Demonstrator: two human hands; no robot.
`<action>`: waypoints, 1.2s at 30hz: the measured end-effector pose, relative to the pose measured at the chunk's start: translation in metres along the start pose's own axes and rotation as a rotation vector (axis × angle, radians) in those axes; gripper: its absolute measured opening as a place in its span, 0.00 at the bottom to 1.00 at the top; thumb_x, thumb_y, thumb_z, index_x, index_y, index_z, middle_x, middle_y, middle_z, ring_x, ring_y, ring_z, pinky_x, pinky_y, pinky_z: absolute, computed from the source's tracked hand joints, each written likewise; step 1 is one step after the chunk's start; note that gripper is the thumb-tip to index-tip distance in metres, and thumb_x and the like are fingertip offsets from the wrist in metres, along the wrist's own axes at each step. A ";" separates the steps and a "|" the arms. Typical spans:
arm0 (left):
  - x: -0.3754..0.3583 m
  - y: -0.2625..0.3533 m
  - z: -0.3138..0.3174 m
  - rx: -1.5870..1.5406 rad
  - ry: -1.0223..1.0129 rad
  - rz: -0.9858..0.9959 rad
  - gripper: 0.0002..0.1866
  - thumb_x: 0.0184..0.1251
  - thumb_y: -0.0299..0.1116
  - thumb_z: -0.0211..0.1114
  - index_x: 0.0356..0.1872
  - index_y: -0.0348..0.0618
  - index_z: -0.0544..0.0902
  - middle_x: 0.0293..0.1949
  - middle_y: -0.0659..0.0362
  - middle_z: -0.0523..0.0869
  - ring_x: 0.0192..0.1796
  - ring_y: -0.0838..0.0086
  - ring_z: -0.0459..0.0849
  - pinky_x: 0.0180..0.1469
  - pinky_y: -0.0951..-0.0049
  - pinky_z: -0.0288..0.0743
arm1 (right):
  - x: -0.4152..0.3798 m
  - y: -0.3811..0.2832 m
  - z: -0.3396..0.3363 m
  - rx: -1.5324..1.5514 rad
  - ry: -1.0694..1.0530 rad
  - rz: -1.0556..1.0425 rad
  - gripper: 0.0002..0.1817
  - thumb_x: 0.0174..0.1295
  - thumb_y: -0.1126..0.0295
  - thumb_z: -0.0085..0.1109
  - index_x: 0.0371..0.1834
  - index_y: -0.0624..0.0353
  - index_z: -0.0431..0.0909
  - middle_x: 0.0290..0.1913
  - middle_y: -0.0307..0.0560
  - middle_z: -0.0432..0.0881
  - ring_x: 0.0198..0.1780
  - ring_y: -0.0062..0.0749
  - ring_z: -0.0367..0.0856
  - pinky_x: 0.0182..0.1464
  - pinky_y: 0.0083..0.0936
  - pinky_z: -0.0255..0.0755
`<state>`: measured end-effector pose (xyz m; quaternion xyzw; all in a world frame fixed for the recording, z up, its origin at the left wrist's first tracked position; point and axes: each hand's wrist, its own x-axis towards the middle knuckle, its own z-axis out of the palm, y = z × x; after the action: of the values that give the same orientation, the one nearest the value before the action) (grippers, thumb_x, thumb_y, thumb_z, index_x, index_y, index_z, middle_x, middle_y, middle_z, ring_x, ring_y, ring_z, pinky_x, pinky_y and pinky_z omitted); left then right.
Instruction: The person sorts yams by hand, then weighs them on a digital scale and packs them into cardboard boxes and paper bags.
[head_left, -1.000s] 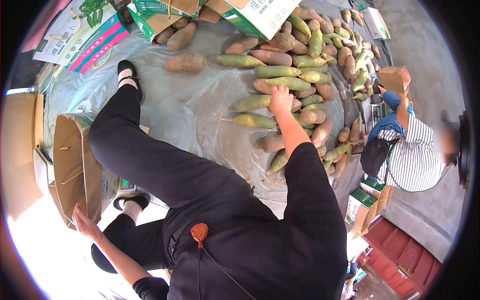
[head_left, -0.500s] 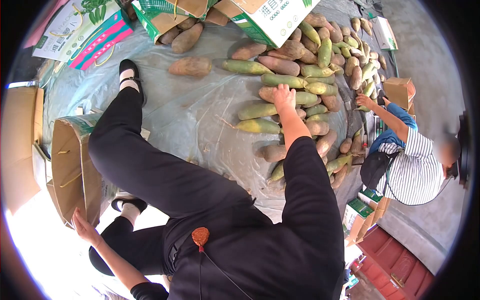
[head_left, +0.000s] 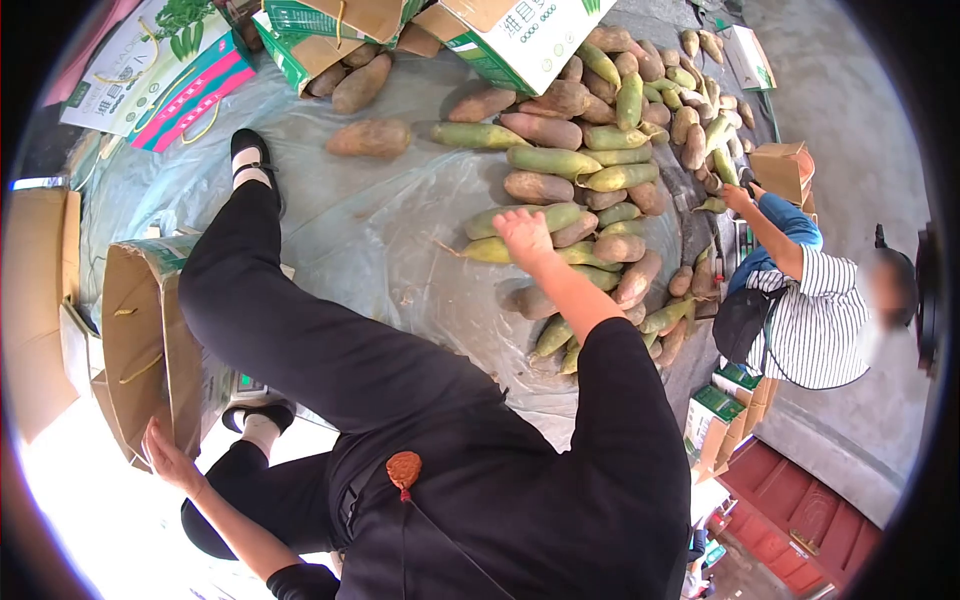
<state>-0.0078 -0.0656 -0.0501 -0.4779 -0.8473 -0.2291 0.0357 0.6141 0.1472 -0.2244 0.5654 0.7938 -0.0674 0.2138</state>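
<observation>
My right hand [head_left: 525, 238] is curled over a green radish [head_left: 563, 215], which shows beyond the knuckles. It lies low over the pile, beside another green radish [head_left: 482, 224]. Reddish-brown, soil-covered roots [head_left: 540, 187] lie among the green ones. At the lower left, my left hand [head_left: 172, 458] grips the edge of an open cardboard carrier box [head_left: 135, 340] with cord handles; part of its fingers is hidden there.
Plastic sheeting [head_left: 400, 210] covers the floor under the pile. Printed cartons [head_left: 540, 40] and a pink-striped bag [head_left: 190, 105] stand at the top. At right, a person in a striped shirt [head_left: 815, 320] reaches into the pile's far end. My legs extend left.
My right hand has moved toward me and slightly left with the green radish, uncovering a brownish root where it lay. My left hand stays at the box. The other person's hand has shifted slightly.
</observation>
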 end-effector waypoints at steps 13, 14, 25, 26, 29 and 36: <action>-0.001 0.031 -0.021 -0.084 0.114 0.071 0.12 0.71 0.27 0.51 0.43 0.32 0.81 0.41 0.54 0.84 0.45 0.68 0.81 0.50 0.71 0.74 | 0.011 -0.013 -0.027 1.025 0.489 0.251 0.18 0.46 0.77 0.68 0.38 0.58 0.69 0.30 0.45 0.77 0.33 0.37 0.76 0.39 0.30 0.72; -0.001 0.030 -0.022 -0.099 0.123 0.080 0.11 0.71 0.27 0.51 0.43 0.32 0.82 0.40 0.54 0.84 0.44 0.68 0.81 0.50 0.71 0.74 | 0.017 -0.006 -0.011 1.195 0.529 0.262 0.18 0.47 0.78 0.67 0.38 0.58 0.69 0.29 0.43 0.77 0.32 0.31 0.76 0.38 0.26 0.72; -0.005 0.038 -0.039 -0.127 0.180 0.048 0.12 0.72 0.29 0.52 0.43 0.35 0.82 0.40 0.56 0.85 0.45 0.68 0.80 0.50 0.69 0.72 | 0.003 -0.034 -0.037 1.753 0.589 0.417 0.14 0.57 0.74 0.63 0.43 0.55 0.69 0.38 0.37 0.79 0.35 0.18 0.75 0.35 0.20 0.68; -0.005 0.037 -0.039 -0.126 0.179 0.044 0.12 0.72 0.29 0.52 0.43 0.35 0.82 0.40 0.56 0.85 0.45 0.68 0.80 0.50 0.69 0.72 | 0.002 -0.034 -0.036 1.751 0.585 0.417 0.14 0.57 0.74 0.63 0.43 0.55 0.69 0.38 0.37 0.79 0.35 0.18 0.75 0.35 0.20 0.68; -0.008 0.033 -0.041 -0.133 0.203 0.032 0.12 0.72 0.30 0.51 0.44 0.35 0.82 0.40 0.56 0.85 0.45 0.68 0.80 0.51 0.69 0.71 | 0.002 -0.041 -0.036 1.745 0.557 0.473 0.14 0.56 0.74 0.64 0.42 0.55 0.69 0.37 0.37 0.78 0.35 0.18 0.74 0.35 0.19 0.68; -0.008 0.030 -0.037 -0.226 0.207 -0.007 0.12 0.71 0.28 0.52 0.43 0.34 0.82 0.39 0.56 0.85 0.45 0.70 0.80 0.51 0.71 0.71 | 0.002 -0.055 -0.021 1.663 0.639 0.390 0.16 0.53 0.78 0.65 0.39 0.57 0.67 0.32 0.36 0.74 0.32 0.18 0.71 0.33 0.18 0.66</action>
<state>0.0157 -0.0743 -0.0084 -0.4497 -0.8095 -0.3713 0.0680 0.5568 0.1366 -0.2137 0.6532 0.4009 -0.4207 -0.4853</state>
